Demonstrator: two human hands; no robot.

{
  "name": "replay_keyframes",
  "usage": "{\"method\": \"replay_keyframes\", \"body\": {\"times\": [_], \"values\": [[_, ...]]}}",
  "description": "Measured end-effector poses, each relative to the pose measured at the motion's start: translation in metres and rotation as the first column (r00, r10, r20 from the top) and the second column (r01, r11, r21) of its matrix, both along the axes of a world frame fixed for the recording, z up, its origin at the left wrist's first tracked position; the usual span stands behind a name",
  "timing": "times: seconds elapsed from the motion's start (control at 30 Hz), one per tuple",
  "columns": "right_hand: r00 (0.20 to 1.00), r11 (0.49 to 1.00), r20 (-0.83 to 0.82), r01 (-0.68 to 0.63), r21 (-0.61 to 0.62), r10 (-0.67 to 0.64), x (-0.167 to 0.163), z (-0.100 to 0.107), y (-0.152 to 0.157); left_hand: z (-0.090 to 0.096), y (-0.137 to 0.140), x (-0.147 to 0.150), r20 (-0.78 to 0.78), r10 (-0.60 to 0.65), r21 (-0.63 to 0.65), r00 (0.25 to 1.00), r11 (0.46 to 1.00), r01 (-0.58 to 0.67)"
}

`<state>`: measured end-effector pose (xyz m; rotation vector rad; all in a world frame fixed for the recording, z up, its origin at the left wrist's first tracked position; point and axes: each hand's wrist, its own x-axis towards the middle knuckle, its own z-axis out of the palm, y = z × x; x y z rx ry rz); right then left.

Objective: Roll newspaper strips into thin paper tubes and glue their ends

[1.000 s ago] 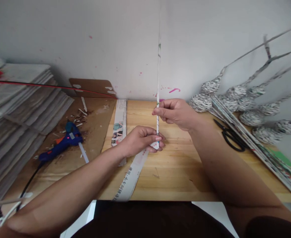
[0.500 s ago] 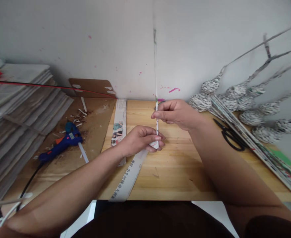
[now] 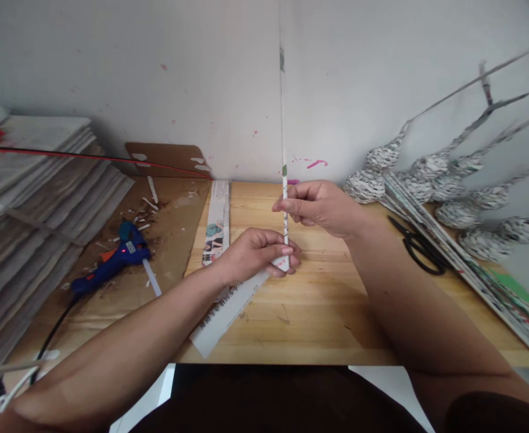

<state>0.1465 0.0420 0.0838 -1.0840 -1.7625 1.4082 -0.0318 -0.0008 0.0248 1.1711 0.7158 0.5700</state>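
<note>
A thin rolled newspaper tube stands upright in front of me, its faint upper end against the wall. My left hand pinches the tube's lower end, where a flat newspaper strip winds into it. The strip's loose tail slants down to the left over the wooden table. Higher up, my right hand is closed round the tube between thumb and fingers. Beneath my left forearm lies a stack of cut newspaper strips.
A blue glue gun rests on stained cardboard at left, beside piled newspapers. On the right are black scissors, several finished paper tubes and woven paper balls with long stems. A wall stands behind.
More of the strip has wound onto the tube. Its loose tail is shorter and has drawn up from the table's front edge. Both hands stay nearly in place.
</note>
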Motion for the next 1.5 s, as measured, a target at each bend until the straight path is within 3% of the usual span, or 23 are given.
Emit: {"method": "replay_keyframes", "body": {"times": [0.1,0.23,0.4,0.57,0.77,0.93,1.07,1.27,1.4,1.5], "values": [[0.997,0.996,0.012,-0.073,-0.055,0.073,0.000,0.001,0.000,0.000,0.000,0.000,-0.010,-0.009,-0.003,1.000,1.000,0.009],[0.994,0.994,-0.055,0.101,0.040,-0.099,-0.001,0.000,0.000,0.000,0.000,0.000,-0.022,-0.018,0.012,1.000,1.000,0.018],[0.995,0.996,0.046,-0.084,-0.021,0.085,0.002,0.003,-0.001,-0.001,-0.001,-0.001,-0.015,-0.011,0.017,1.000,1.000,0.011],[0.999,0.996,-0.009,0.051,0.072,-0.050,0.001,0.002,-0.001,-0.002,-0.001,0.000,0.002,-0.007,0.013,1.000,1.000,0.007],[0.990,0.995,0.101,-0.098,0.004,0.097,0.003,0.004,-0.001,0.001,-0.001,0.000,-0.027,-0.009,0.005,1.000,1.000,0.009],[0.997,0.992,0.005,0.071,0.104,-0.072,0.000,0.003,-0.002,0.001,0.000,0.001,-0.007,-0.006,0.021,1.000,1.000,0.006],[0.996,0.997,0.083,-0.036,0.063,0.031,0.002,0.007,-0.004,0.000,0.000,0.001,-0.013,-0.007,0.025,1.000,1.000,0.008],[0.999,0.988,-0.047,0.030,0.149,-0.023,0.002,0.010,-0.006,-0.002,-0.001,0.000,-0.017,-0.034,0.075,0.999,0.997,0.035],[0.993,0.991,0.062,-0.103,0.083,0.098,0.005,0.013,-0.006,-0.001,-0.001,0.000,-0.024,-0.033,0.087,0.999,0.996,0.035],[0.996,0.993,0.064,-0.061,0.104,0.054,0.006,0.012,-0.005,0.000,-0.002,0.000,-0.033,-0.039,0.090,0.999,0.995,0.042]]}}
